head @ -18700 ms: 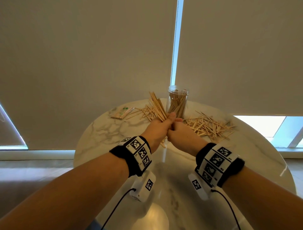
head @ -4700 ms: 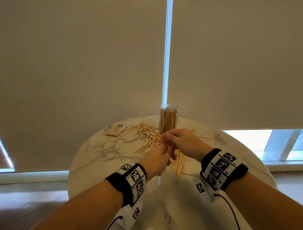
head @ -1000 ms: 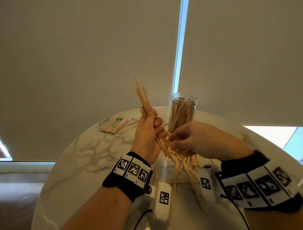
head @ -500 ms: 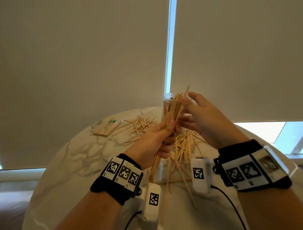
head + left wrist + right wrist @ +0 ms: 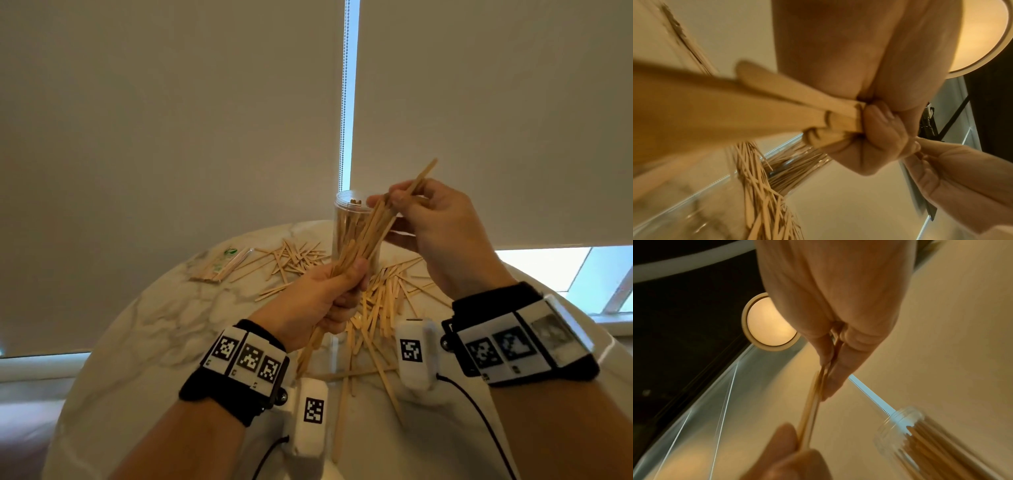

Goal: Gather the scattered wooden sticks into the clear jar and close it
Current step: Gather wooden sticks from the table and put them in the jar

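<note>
While the clear jar (image 5: 356, 229) stood upright and without a lid at the far side of the counter (image 5: 164, 318), already well filled with sticks, the head view showed that the task was, by my judgement, a little past the middle: many loose sticks (image 5: 380, 301) lay on the marble in front of the jar, another scatter (image 5: 294, 257) lay to its left, and a wrapped packet (image 5: 222, 262) rested further left. No lid was visible, so the closing remained to do. The left hand (image 5: 322, 301) was closed firmly around a bundle of sticks (image 5: 359, 240) that leaned up toward the jar mouth, and the right hand (image 5: 431, 226) pinched the upper ends of a few sticks just beside the rim. From the left wrist view, the left fingers (image 5: 879, 129) were curled tight around the lower part of the bundle (image 5: 735, 104), and the jar (image 5: 797, 168) appeared beyond, full of sticks. From the right wrist view, the right fingers (image 5: 840, 363) pressed together on a thin group of sticks (image 5: 812, 404), a narrow grip with no gap, and the jar (image 5: 920, 439) stood near, its mouth open.
</note>
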